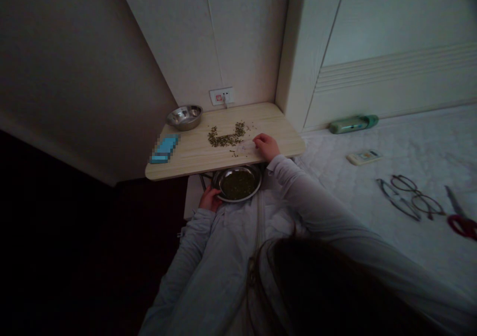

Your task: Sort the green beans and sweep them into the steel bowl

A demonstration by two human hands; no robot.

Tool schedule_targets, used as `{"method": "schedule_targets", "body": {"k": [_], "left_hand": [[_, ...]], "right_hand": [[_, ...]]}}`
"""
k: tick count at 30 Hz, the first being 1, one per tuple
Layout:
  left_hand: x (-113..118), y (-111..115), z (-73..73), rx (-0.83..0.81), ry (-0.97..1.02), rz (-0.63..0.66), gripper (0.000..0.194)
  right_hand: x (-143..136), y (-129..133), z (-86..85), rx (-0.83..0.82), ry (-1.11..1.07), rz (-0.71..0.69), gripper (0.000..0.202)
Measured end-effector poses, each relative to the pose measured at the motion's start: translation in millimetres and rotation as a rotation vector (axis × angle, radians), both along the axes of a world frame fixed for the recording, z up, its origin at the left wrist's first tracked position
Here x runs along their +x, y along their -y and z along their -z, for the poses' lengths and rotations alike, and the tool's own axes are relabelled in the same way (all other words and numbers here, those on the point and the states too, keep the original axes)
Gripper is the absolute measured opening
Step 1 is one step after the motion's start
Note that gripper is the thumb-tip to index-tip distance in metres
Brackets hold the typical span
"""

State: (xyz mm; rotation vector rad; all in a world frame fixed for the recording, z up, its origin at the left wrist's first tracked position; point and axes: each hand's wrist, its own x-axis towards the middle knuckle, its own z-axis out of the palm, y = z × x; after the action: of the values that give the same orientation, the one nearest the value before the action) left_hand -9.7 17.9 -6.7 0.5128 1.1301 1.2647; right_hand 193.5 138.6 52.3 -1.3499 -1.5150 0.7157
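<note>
My left hand [210, 199] grips the left rim of a steel bowl [244, 198], which sits at my lap against the front edge of a small wooden table [190, 163]. Green grains [238, 184], likely beans, cover the bowl's bottom. On the tabletop, more small green beans [225, 140] lie in a loose curved heap, with a few strays nearer the front edge. Just right of that heap, my right hand [267, 147] rests low over the wood with its fingers drawn together. Whatever lies between those fingertips is too small to see.
A second steel bowl [186, 123] stands at the table's back left, behind a blurred blue object [164, 148]. A wall socket [221, 96] holds a plug. On the white bed [328, 162] lie a green bottle-like object [353, 124], a remote [364, 157], glasses [421, 199] and red-handled scissors [462, 225].
</note>
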Motion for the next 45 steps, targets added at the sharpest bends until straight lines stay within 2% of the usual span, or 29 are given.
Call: {"method": "schedule_targets", "body": {"k": [10, 45], "left_hand": [[-2.4, -1.6, 4.9, 0.013, 0.008, 0.009, 0.039], [-2.7, -1.8, 6.6, 0.046, 0.057, 0.030, 0.046]], "right_hand": [[-0.3, 1.0, -0.5, 0.005, 0.007, 0.001, 0.021], [-0.1, 2.4, -2.0, 0.015, 0.009, 0.002, 0.021]]}}
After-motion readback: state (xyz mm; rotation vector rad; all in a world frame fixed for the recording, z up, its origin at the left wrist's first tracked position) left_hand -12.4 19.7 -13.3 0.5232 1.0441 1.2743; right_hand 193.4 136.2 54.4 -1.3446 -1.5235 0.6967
